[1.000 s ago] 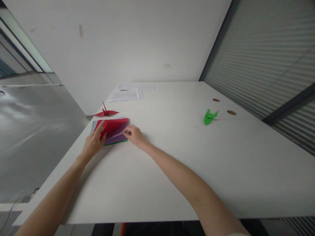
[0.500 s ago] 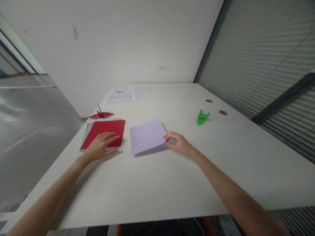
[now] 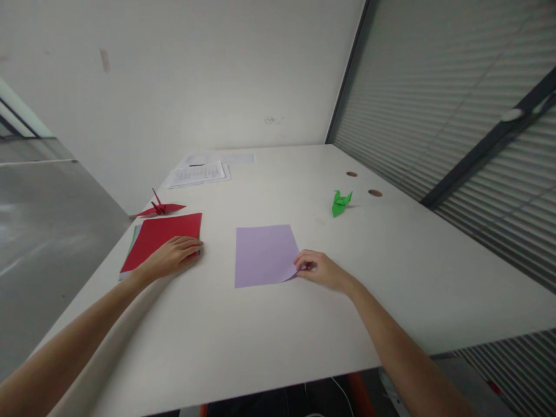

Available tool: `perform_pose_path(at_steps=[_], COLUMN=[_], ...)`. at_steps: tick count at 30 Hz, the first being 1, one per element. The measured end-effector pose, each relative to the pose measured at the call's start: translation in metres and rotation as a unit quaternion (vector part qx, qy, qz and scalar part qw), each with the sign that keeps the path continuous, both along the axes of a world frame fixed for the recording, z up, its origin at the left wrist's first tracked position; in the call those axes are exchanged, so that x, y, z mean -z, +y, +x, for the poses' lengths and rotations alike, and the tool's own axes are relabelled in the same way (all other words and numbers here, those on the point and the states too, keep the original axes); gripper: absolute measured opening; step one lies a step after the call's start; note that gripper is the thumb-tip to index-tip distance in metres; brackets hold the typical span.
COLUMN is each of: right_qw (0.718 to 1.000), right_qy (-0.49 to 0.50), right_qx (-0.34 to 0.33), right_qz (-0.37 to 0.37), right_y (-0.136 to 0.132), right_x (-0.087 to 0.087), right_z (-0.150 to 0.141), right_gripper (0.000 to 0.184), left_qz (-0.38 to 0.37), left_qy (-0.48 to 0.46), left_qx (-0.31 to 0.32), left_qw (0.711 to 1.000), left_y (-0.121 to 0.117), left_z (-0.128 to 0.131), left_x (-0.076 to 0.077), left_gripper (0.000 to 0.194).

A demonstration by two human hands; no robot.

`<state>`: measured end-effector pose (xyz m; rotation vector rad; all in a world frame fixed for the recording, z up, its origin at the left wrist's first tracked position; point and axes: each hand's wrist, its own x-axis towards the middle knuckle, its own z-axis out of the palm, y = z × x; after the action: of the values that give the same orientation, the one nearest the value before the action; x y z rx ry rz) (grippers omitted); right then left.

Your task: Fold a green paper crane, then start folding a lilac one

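A lilac paper sheet (image 3: 264, 255) lies flat in the middle of the white table (image 3: 278, 336). My right hand (image 3: 319, 270) pinches the sheet's near right corner, fingers curled. My left hand (image 3: 171, 256) rests flat, fingers stretched out, on the near right part of a stack of coloured paper with a red sheet on top (image 3: 160, 234). Just beyond the stack, near the table's left edge, stands a red paper crane (image 3: 160, 208).
A green folded paper figure (image 3: 339, 202) sits to the right of centre, with two round cable holes (image 3: 375, 193) behind it. Printed white sheets (image 3: 197, 172) lie at the far side by the wall. Slatted blinds run along the right.
My right hand drew the lilac sheet out of the stack and slid it right to the table's middle. My left hand let the red sheet down and now lies flat on the stack.
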<state>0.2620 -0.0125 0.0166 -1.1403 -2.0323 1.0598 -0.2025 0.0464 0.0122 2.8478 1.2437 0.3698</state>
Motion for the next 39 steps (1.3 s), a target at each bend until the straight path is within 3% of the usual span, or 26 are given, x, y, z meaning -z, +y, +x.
perform_pose_path(at_steps=[6, 10, 13, 16, 19, 22, 25, 28, 33, 39], right_qw=[1.000, 1.000, 1.000, 1.000, 0.999, 0.998, 0.998, 0.997, 0.994, 0.989], right_qy=[0.005, 0.010, 0.001, -0.007, 0.001, 0.014, 0.035, 0.045, -0.038, -0.107], right_qx=[-0.013, -0.023, -0.022, -0.007, 0.005, 0.006, 0.004, 0.006, -0.009, -0.028], right_qz=[-0.015, -0.015, -0.006, 0.015, 0.041, 0.056, 0.052, 0.058, 0.104, 0.102], right_y=[0.000, 0.003, 0.006, 0.007, 0.006, 0.005, 0.005, 0.007, 0.014, 0.022], right_x=[-0.001, 0.001, 0.003, 0.005, 0.003, -0.002, -0.006, -0.003, 0.011, 0.014], right_z=[0.002, 0.005, 0.005, 0.003, 0.001, 0.001, 0.002, 0.004, 0.010, 0.025], right_gripper=[0.002, 0.007, 0.017, 0.018, 0.018, 0.017, 0.015, 0.021, 0.050, 0.050], left_qz=[0.018, 0.035, 0.031, -0.013, -0.022, -0.011, 0.013, 0.035, 0.036, 0.004], left_qy=[-0.052, -0.076, -0.091, -0.084, -0.071, -0.061, -0.070, -0.075, -0.073, -0.148], left_qx=[-0.027, -0.032, -0.021, 0.037, 0.095, 0.119, 0.094, 0.094, 0.103, 0.116], left_qw=[0.998, 0.996, 0.995, 0.996, 0.993, 0.991, 0.993, 0.992, 0.991, 0.982], left_y=[-0.014, -0.022, -0.033, -0.052, -0.068, -0.076, -0.075, -0.072, -0.074, -0.074], left_z=[0.003, 0.021, 0.055, 0.104, 0.152, 0.181, 0.186, 0.182, 0.183, 0.185], left_x=[-0.001, -0.007, -0.015, -0.022, -0.021, -0.011, 0.004, 0.015, 0.021, 0.014], left_gripper=[0.045, 0.041, 0.034, 0.034, 0.053, 0.065, 0.043, 0.033, 0.034, 0.041])
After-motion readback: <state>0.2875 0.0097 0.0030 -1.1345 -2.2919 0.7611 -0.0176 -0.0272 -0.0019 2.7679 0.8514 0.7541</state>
